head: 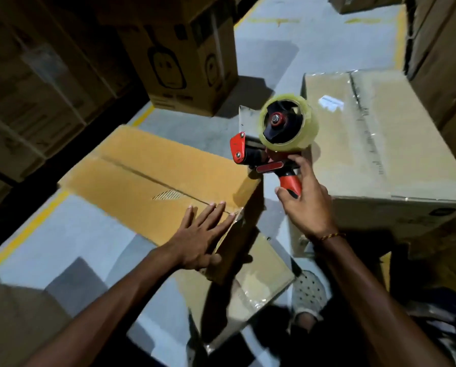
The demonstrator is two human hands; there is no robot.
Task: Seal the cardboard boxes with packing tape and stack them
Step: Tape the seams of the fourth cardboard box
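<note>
1. The left hand (pixel 203 234) is pressing flat, fingers straight, on the near end of the cardboard box (pixel 152 178) at centre.
2. The right hand (pixel 307 205) is gripping the tape dispenser (pixel 277 139) handle, at the box's three o'clock.

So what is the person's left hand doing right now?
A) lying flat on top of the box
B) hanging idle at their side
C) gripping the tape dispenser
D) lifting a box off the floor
A: the left hand lies with straight, spread fingers on the top of the cardboard box near its centre seam, while the right hand grips the handle of the red tape dispenser.
</note>
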